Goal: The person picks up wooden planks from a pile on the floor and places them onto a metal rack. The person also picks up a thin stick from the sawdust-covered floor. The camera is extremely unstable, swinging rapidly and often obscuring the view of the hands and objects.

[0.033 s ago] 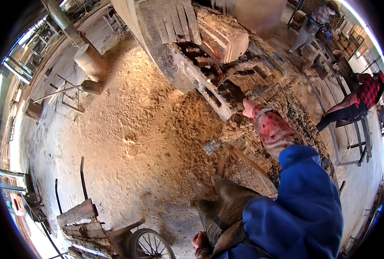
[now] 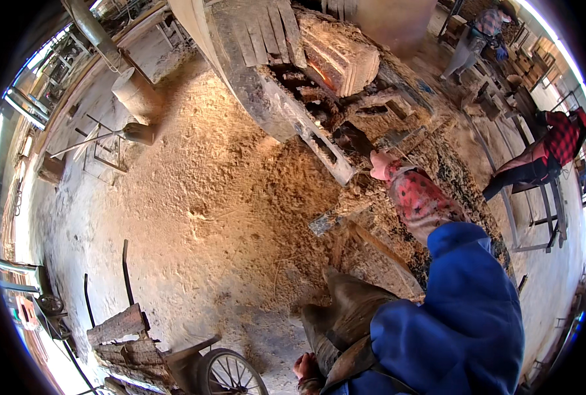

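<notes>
My right hand (image 2: 380,164), in a red patterned sleeve, is stretched out to the machine's side. Its fingers are closed, and what they hold is hidden, beside a dark metal piece (image 2: 352,138) and a slotted metal bar (image 2: 326,153). Beyond it a big wood block (image 2: 355,59) sits on the machine, with an orange glow at its near side. My left hand (image 2: 304,366) hangs low beside my dark apron (image 2: 345,296), fingers curled, with nothing visible in them.
Sawdust (image 2: 240,171) covers the floor. A wooden-framed piece (image 2: 385,250) lies by my legs. A wheeled cart (image 2: 230,375) with rough boards (image 2: 128,342) stands at lower left, a shovel (image 2: 138,131) at far left. Two people work at right, one in a red checked shirt (image 2: 563,137).
</notes>
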The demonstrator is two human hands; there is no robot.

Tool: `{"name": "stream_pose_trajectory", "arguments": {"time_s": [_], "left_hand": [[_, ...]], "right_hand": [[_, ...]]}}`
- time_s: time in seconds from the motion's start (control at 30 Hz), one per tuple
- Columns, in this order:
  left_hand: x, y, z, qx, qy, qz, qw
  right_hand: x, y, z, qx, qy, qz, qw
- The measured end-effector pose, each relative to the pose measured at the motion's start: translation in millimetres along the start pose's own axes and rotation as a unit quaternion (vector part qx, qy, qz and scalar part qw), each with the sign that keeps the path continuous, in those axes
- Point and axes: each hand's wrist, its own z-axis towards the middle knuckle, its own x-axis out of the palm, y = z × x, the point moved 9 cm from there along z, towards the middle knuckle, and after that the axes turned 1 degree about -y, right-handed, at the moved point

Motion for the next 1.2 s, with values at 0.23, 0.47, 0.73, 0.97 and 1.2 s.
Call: {"name": "stream_pose_trajectory", "arguments": {"time_s": [0.23,0.47,0.73,0.97,1.2], "left_hand": [[7,-2,5,-0.077,-0.059,-0.120,0.988],[2,15,22,-0.066,0.010,-0.166,0.984],[0,21,15,-0.065,-0.045,-0.182,0.980],[8,14,9,-0.072,-0.031,-0.167,0.983],[17,0,3,-0.052,-0.060,-0.124,0.989]], "right_hand": [[-18,6,-1,0.009,0.049,0.038,0.998],[-16,6,13,-0.008,-0.006,0.071,0.997],[-4,5,30,0.008,0.006,0.049,0.999],[-13,5,28,-0.006,-0.001,0.083,0.997],[-10,-3,11,-0.050,-0.053,0.193,0.979]]}}
